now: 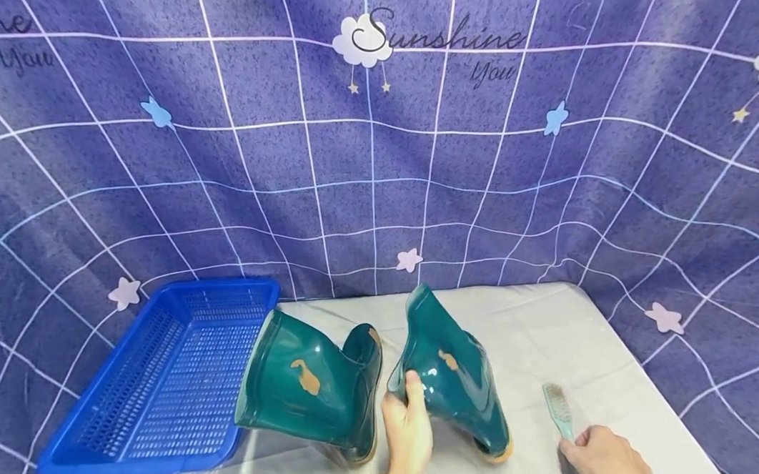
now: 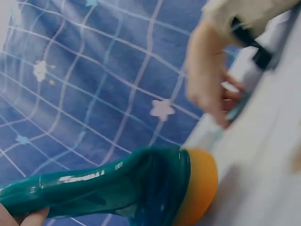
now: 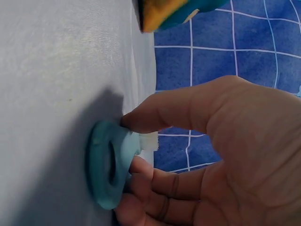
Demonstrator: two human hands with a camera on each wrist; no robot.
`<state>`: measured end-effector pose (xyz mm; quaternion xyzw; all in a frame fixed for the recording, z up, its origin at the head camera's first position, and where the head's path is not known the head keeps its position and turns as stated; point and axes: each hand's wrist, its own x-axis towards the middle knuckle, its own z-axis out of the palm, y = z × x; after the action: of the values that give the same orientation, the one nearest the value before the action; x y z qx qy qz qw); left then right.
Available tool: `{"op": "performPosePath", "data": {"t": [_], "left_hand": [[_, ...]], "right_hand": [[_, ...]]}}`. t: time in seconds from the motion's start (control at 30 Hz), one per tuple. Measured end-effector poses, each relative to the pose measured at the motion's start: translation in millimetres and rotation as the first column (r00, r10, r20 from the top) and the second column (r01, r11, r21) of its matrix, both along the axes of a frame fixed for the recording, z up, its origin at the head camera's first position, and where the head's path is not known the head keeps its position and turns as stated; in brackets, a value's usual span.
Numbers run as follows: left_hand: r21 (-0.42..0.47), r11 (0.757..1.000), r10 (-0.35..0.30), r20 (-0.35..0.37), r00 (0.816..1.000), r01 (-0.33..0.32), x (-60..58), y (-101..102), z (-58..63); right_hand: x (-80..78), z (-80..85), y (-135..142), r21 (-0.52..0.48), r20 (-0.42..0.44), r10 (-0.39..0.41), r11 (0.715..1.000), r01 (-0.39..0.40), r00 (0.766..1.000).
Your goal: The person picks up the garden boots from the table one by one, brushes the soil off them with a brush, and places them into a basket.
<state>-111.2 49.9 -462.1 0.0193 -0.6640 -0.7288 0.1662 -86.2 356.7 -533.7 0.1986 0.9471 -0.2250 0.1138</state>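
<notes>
The right hand [image 3: 225, 160] sits closest to the lens in the right wrist view, thumb and fingers pinching the looped end of a teal plastic scrub brush [image 3: 109, 169] lying on the white-covered surface [image 3: 51, 70]. Only this view shows that loop. The head view shows the brush's bristled length [image 1: 558, 410] and the left hand [image 1: 405, 432], thumb up, gripping a glossy teal rubber boot [image 1: 454, 376] tilted on its yellow sole. A second teal boot [image 1: 310, 387] leans against a blue perforated plastic basket [image 1: 168, 380].
</notes>
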Motion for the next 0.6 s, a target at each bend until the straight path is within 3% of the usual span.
{"op": "performPosePath", "data": {"t": [0.13,0.3,0.43,0.6], "left_hand": [[0.006,0.998,0.065,0.122,0.990,-0.066,14.7,-15.1,-19.4],[0.148,0.988,-0.004,0.277,0.961,-0.039,16.4,-37.4,-28.4],[0.195,0.981,-0.069,0.308,0.949,0.008,17.0,-48.3,-28.4],[0.223,0.975,-0.086,0.320,0.943,0.014,20.5,-52.6,-28.8]], "right_hand": [[0.7,-0.2,0.2,0.002,0.040,0.017,1.000,-0.017,0.999],[-2.2,-4.3,-7.1,0.011,0.043,0.043,0.999,-0.044,0.998],[-4.9,-5.3,-17.0,0.013,0.003,0.107,0.994,-0.107,0.994],[-8.0,-1.9,-24.3,0.026,-0.044,0.142,0.990,-0.141,0.989]]}}
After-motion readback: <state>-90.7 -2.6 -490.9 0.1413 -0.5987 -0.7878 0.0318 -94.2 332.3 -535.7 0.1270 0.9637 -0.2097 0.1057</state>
